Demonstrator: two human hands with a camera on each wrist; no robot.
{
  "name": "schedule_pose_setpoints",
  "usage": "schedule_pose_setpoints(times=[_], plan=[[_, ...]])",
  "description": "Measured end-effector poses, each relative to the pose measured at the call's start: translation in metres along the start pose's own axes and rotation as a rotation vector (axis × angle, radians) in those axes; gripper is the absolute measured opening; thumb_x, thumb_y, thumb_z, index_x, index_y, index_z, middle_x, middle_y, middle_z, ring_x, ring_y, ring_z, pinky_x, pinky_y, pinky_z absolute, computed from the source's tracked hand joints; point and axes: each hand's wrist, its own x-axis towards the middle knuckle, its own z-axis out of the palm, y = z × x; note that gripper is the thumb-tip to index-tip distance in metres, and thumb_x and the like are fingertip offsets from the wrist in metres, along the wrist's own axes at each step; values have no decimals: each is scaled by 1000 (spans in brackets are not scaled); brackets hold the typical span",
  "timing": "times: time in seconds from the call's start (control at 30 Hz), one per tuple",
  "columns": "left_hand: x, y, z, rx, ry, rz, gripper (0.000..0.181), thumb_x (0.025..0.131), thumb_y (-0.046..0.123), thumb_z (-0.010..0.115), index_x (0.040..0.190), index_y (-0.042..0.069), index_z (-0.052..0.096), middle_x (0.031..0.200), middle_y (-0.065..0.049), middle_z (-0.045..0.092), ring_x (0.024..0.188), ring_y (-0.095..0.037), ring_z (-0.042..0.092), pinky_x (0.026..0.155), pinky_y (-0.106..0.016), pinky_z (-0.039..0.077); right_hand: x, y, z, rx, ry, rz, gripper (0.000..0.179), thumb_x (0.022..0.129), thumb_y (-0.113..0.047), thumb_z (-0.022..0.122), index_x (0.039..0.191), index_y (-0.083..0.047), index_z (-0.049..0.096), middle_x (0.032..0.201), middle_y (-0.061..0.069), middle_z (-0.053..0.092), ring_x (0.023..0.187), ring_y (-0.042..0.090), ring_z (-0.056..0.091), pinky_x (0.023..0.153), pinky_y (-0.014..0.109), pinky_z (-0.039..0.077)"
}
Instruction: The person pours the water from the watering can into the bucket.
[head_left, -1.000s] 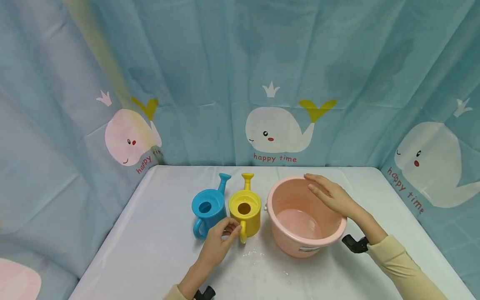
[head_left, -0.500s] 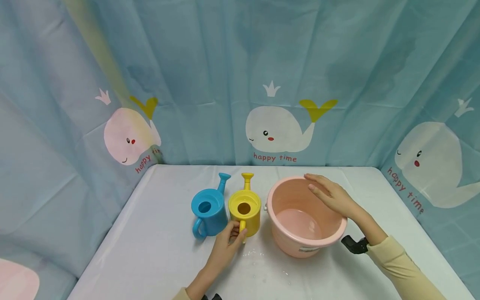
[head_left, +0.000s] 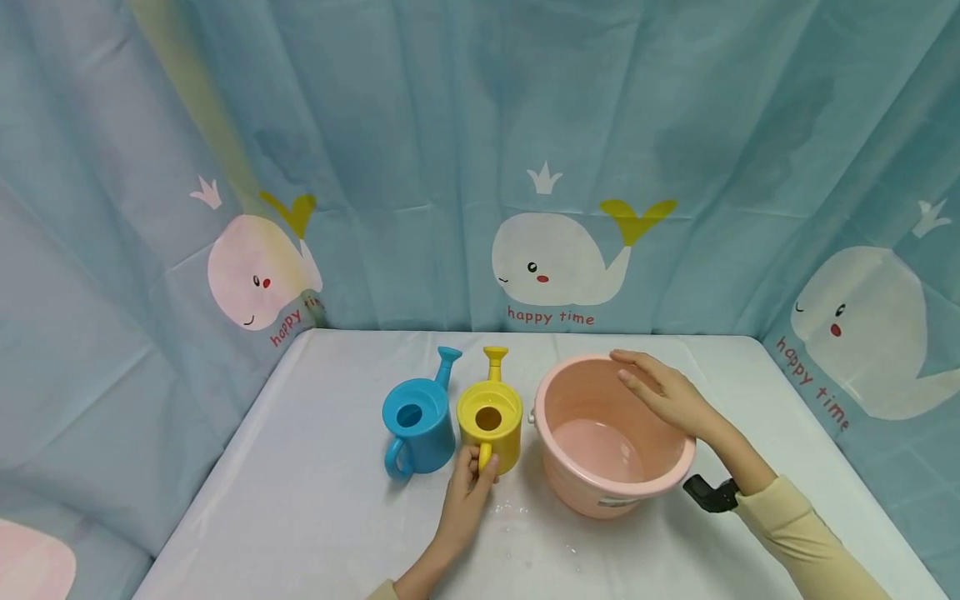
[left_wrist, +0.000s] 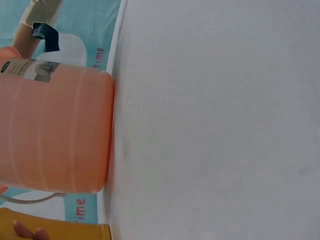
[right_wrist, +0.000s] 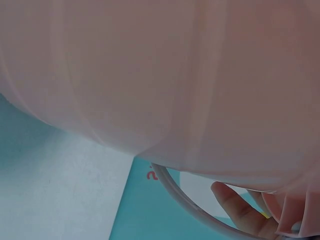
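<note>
My left hand point(head_left: 467, 500) grips the handle of the yellow watering can point(head_left: 491, 408), with the fingers round it and the thumb on its right side. Just to the left stands a blue watering can point(head_left: 416, 408), untouched. Both cans stand upright, spouts pointing away. Over the far right rim of the pink bucket point(head_left: 581, 492) lies my right hand point(head_left: 671, 400), thumb on the inner side. In the right wrist view, fingers point(right_wrist: 235, 205) of that hand show outside the bucket, near its hanging handle point(right_wrist: 187, 207). Only fingertips of my left hand appear in the left wrist view.
A white cloth point(head_left: 285, 500) covers the table, with a few water drops point(head_left: 510, 507) in front of the yellow can. A blue whale-print curtain point(head_left: 420, 167) hangs behind and along both sides.
My left hand has moved right from beside the yellow can's handle and closed round it. My right hand and the bucket have kept their places.
</note>
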Motion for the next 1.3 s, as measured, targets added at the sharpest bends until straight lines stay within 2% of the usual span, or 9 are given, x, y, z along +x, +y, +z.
schedule_pose_setpoints(times=[0.13,0.3,0.4,0.47,0.53,0.7,0.93,1.1,1.3], plan=[[2,-3,5,-30,26,-27,27,97,29,49,105,5,42,81,-5,48,73,-11,45,65,-21,38,-1,-1,-1,11,3,-3,42,97,-32,47,135,-14,45,139,9,45,130,35,38,99,58,33],[5,0,10,-62,72,-41,29,97,33,48,109,8,41,92,-2,44,88,-13,46,75,-21,40,1,-1,0,20,17,-23,40,97,-30,48,134,-14,47,138,8,47,129,32,40,99,55,34],[3,14,9,-48,119,-58,25,97,29,49,108,8,44,99,-2,46,94,-13,45,79,-21,41,1,-1,0,24,21,-32,39,97,-30,48,133,-14,47,138,8,47,128,32,41,100,54,34],[2,23,8,-27,156,-56,22,96,26,52,104,6,45,96,-2,47,92,-13,46,76,-21,41,1,-1,0,27,24,-30,39,97,-30,48,133,-14,48,137,8,48,128,31,41,100,53,35],[4,23,6,-12,191,-70,21,95,23,54,101,6,45,91,-2,47,89,-14,47,73,-21,40,1,-2,-1,27,26,-31,39,97,-30,49,133,-13,48,137,8,48,128,30,41,100,53,35],[12,-5,5,6,263,-14,26,92,31,57,98,9,45,84,0,45,85,-14,49,68,-19,41,2,-2,-2,26,28,-40,39,97,-29,49,132,-13,48,136,8,49,128,31,41,100,53,34],[15,-11,4,60,306,96,24,93,35,54,99,13,47,85,1,48,85,-13,50,70,-20,44,4,0,-3,23,27,-30,39,97,-31,49,132,-13,48,136,7,49,128,30,41,101,53,34],[16,-16,3,66,339,132,20,94,31,54,99,12,49,86,3,48,85,-12,50,71,-20,44,3,3,-2,31,21,-17,40,97,-31,48,133,-13,48,135,8,50,127,31,42,99,54,35],[14,-19,-1,63,355,141,19,94,29,54,99,11,50,86,3,48,86,-12,50,71,-20,44,2,2,0,54,3,-20,39,97,-29,49,133,-14,47,135,9,50,128,32,41,100,54,34]])
